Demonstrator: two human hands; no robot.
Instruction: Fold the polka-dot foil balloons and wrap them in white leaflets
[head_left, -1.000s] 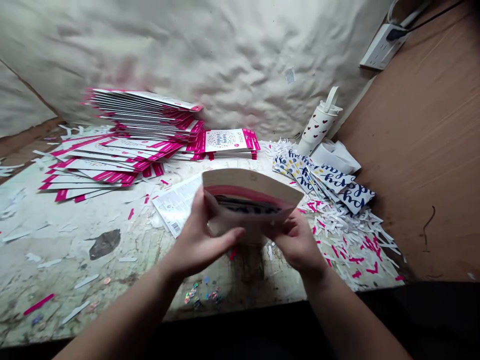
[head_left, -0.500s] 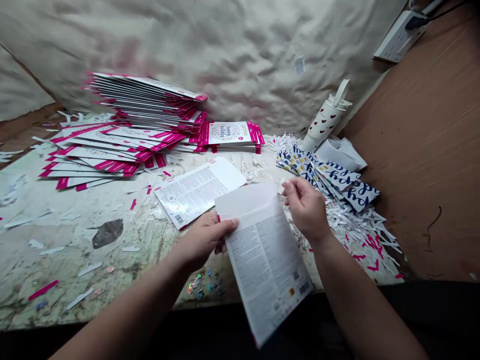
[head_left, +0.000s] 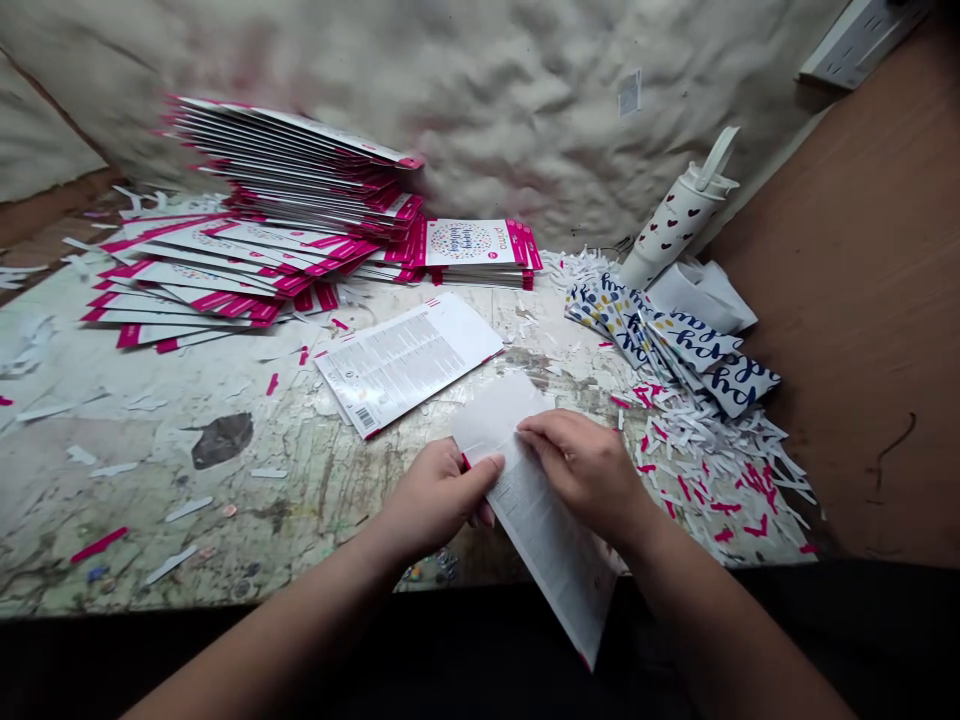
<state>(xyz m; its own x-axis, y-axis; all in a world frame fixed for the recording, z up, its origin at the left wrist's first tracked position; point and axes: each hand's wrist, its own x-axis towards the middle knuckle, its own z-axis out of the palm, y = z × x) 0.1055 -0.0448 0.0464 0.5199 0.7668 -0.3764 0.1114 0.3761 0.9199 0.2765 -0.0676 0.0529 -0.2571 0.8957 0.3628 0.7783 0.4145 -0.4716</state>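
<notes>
A white envelope point(head_left: 551, 540) with fine grey print hangs slanting over the table's front edge, its plain flap point(head_left: 501, 408) at the upper end. My left hand point(head_left: 442, 490) grips its left side, thumb on the printed face and fingers behind. The fingertips of my right hand point(head_left: 581, 465) are pinched together at the base of the flap; whether a thin strip is between them is too small to tell. Beyond my hands, more printed envelopes point(head_left: 409, 362) lie flat in a small pile, a barcode at their lower left corner.
Tall pink-and-white stacks of envelopes point(head_left: 300, 170) lean at the back left, beside a lower stack point(head_left: 472, 243). At right are patterned blue-lettered packets point(head_left: 675, 340), a tumbler with hearts point(head_left: 679, 220), a white roll point(head_left: 697, 295) and heaped paper strips point(head_left: 727, 450). Scraps litter the table point(head_left: 300, 520).
My right hand has moved left and down from beside the flap onto it. The envelope has turned and its lower end has swung right. The camera view has shifted slightly.
</notes>
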